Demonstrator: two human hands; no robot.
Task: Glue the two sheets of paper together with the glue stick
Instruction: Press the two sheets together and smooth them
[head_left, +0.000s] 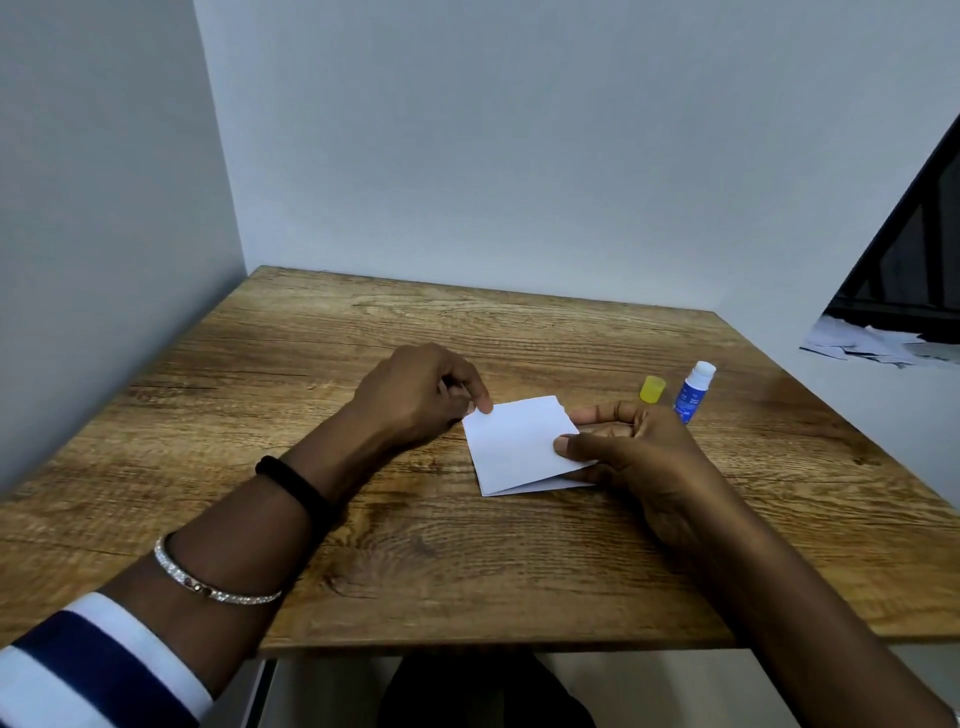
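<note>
Tabletop (311, 364) of woodgrain, grey walls (467, 156) — left hand (415, 395) and right hand (639, 447) pinch-tight on paper sheets (514, 441).

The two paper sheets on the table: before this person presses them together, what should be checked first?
1. Sheets lined up: not ok; a strip of the lower sheet shows past the near edge of the upper sheet.
2. Paper held: ok; the left hand pinches the upper sheet's far left corner, and the right hand grips its right edge, thumb on top.
3. Glue stick clear of the paper: ok; it stands upright beyond the right hand.
4. Stick capped: not ok; the yellow cap stands beside it.
5. Glue between the sheets: cannot tell; hidden.
</note>
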